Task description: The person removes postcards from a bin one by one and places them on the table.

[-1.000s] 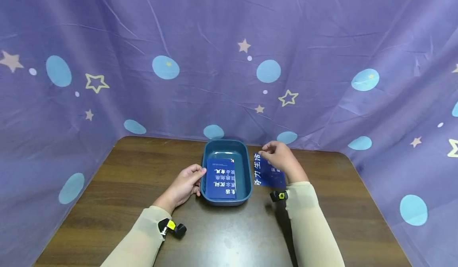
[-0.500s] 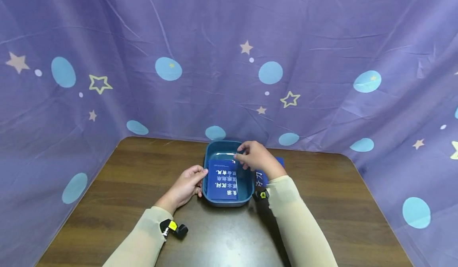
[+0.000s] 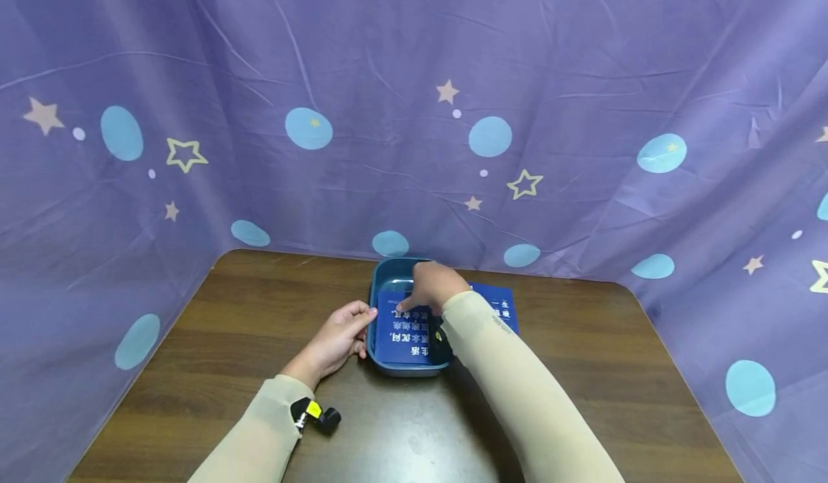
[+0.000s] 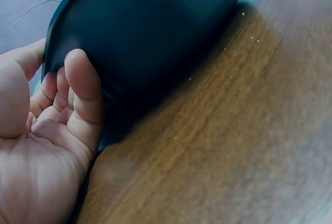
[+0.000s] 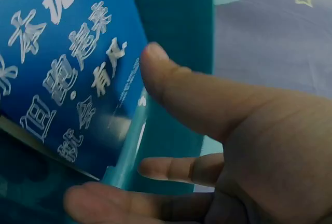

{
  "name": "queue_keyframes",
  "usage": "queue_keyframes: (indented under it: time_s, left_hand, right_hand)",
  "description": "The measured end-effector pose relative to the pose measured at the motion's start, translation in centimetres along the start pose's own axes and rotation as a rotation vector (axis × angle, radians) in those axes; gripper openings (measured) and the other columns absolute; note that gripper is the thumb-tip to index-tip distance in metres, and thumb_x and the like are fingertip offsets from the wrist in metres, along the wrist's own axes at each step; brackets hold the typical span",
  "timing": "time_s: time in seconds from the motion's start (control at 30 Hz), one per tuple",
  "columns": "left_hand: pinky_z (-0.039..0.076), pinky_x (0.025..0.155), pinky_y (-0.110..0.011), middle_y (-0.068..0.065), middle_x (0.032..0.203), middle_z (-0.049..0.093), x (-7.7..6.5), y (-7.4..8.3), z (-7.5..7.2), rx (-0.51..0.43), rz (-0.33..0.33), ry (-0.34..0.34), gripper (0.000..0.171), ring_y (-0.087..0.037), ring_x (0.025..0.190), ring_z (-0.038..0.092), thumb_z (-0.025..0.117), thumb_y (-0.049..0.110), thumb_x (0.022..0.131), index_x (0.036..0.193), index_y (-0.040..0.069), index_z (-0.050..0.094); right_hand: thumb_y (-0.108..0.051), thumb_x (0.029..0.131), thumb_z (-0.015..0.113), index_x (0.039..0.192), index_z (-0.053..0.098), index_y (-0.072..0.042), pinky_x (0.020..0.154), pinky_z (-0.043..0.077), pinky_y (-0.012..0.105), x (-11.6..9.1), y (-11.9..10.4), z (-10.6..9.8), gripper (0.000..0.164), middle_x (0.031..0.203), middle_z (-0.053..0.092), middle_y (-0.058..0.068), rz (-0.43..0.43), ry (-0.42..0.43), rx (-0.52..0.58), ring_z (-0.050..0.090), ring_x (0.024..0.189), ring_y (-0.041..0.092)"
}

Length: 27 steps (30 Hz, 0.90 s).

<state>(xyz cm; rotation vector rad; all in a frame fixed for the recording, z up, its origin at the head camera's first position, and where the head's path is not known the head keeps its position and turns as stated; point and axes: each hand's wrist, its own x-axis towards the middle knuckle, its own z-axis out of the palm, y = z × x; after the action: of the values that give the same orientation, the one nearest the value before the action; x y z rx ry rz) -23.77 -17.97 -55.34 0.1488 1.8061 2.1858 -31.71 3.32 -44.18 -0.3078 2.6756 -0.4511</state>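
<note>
A dark teal plastic tray (image 3: 409,371) stands on the table with a blue notebook (image 3: 399,350) lying in it, its cover printed with white Chinese characters. My left hand (image 3: 341,333) grips the tray's left wall, thumb at the rim and fingers curled against the outside, as the left wrist view (image 4: 57,115) also shows. Over the tray, my right hand (image 3: 435,287) reaches in above the notebook's far end. In the right wrist view its thumb and fingers (image 5: 181,97) are spread around the notebook's end, with a gap between them and no visible grip.
Right of the tray lies another blue notebook (image 3: 501,302) with white characters, partly hidden by the right sleeve (image 3: 511,368). The brown wooden table (image 3: 259,303) ends at a purple curtain (image 3: 388,145) behind and at the sides.
My right hand has moved left, from the notebook on the right to above the notebook in the tray. My left hand has kept its hold on the tray.
</note>
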Motion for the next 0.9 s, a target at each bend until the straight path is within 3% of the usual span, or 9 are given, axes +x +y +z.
queue_keyframes:
  time_s: [0.13,0.4,0.5,0.7,0.8,0.9]
  left_hand:
    - [0.053,0.046,-0.023,-0.004,0.076,0.064,0.1,0.0,0.0,0.000,-0.003,-0.002,0.027,-0.012,0.058,0.060,0.058,0.029,0.112,0.108,0.003,0.055]
    - [0.053,0.047,-0.023,-0.004,0.075,0.061,0.0,0.1,0.1,0.016,-0.012,0.010,0.036,-0.013,0.059,0.058,0.059,0.031,0.111,0.113,-0.005,0.052]
    - [0.052,0.047,-0.023,-0.004,0.075,0.061,-0.1,0.1,0.1,0.010,-0.014,0.014,0.039,-0.013,0.058,0.058,0.060,0.030,0.111,0.115,-0.007,0.051]
    - [0.052,0.046,-0.023,-0.003,0.075,0.062,0.0,0.1,0.1,0.002,-0.004,0.018,0.039,-0.012,0.056,0.058,0.059,0.029,0.111,0.115,-0.009,0.049]
    - [0.052,0.046,-0.023,-0.003,0.075,0.062,0.0,0.1,0.1,0.004,0.000,0.015,0.038,-0.012,0.056,0.057,0.059,0.028,0.112,0.114,-0.009,0.050]
    - [0.052,0.046,-0.023,-0.003,0.074,0.061,0.1,0.1,0.2,0.000,0.001,0.012,0.038,-0.012,0.058,0.057,0.059,0.028,0.111,0.114,-0.009,0.050]
  right_hand:
    - [-0.049,0.076,0.096,0.132,0.065,-0.002,0.056,0.064,0.038,0.5,-0.1,0.3,0.080,0.096,0.074,0.014,0.029,-0.019,-0.034,0.073,0.069,0.027]
    - [-0.032,0.081,0.096,0.108,0.075,-0.001,0.053,0.063,0.036,0.9,0.4,0.8,0.046,0.078,0.078,0.014,-0.011,-0.037,-0.012,0.075,0.061,0.026]
    - [-0.026,0.083,0.095,0.109,0.073,-0.001,0.054,0.064,0.035,0.7,0.7,0.4,0.042,0.078,0.077,0.013,-0.044,-0.017,0.002,0.075,0.062,0.024]
    - [-0.013,0.086,0.091,0.139,0.063,-0.003,0.066,0.067,0.039,-0.1,1.4,-1.2,0.061,0.088,0.076,0.009,-0.109,0.004,0.145,0.076,0.071,0.024]
    - [-0.013,0.088,0.089,0.139,0.065,-0.005,0.066,0.064,0.037,-0.8,2.4,-2.0,0.056,0.091,0.077,0.008,-0.148,0.029,0.232,0.074,0.073,0.023]
    - [-0.013,0.091,0.086,0.128,0.071,-0.003,0.060,0.059,0.033,-1.6,4.0,-2.6,0.042,0.089,0.078,0.007,-0.187,0.074,0.347,0.073,0.074,0.021]
